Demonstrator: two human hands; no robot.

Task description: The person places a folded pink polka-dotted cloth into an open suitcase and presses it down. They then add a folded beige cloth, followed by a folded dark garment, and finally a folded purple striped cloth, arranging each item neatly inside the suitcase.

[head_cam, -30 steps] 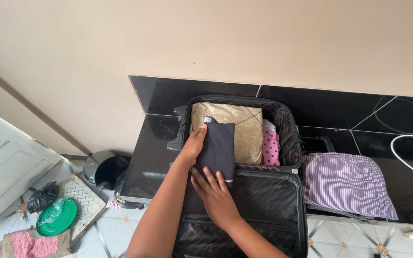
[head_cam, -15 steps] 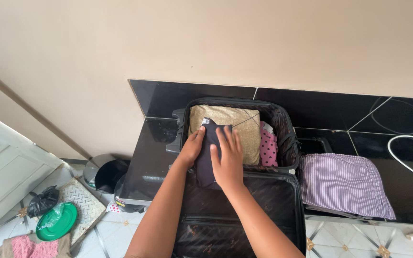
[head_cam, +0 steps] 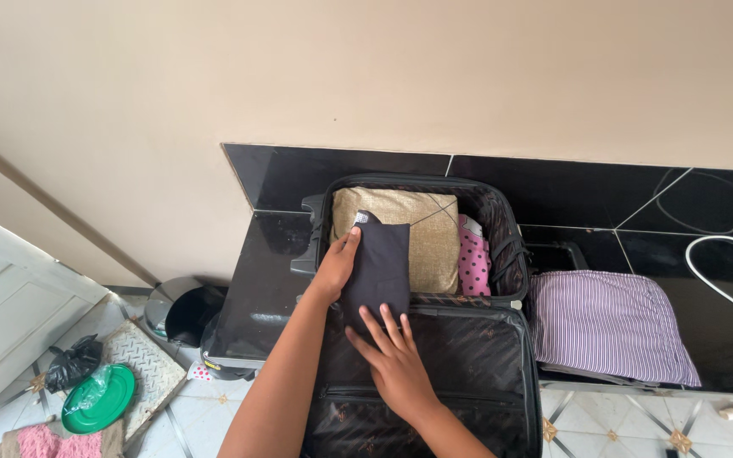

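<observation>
Evidently the step in hand is laying a folded dark garment (head_cam: pixel 377 267) into the open suitcase (head_cam: pixel 502 222) on the black worktop (head_cam: pixel 260 280). The left hand (head_cam: pixel 335 265) clasps the garment's edge at nine o'clock, grip narrow on the cloth; the right hand (head_cam: pixel 396 356) lies flat, fingers spread, pressing its lower end at six o'clock. The garment rests over a tan folded cloth (head_cam: pixel 434 237), a pink dotted piece (head_cam: pixel 477 263) at three o'clock. Next, I judge, calls for smoothing it flat and letting go.
</observation>
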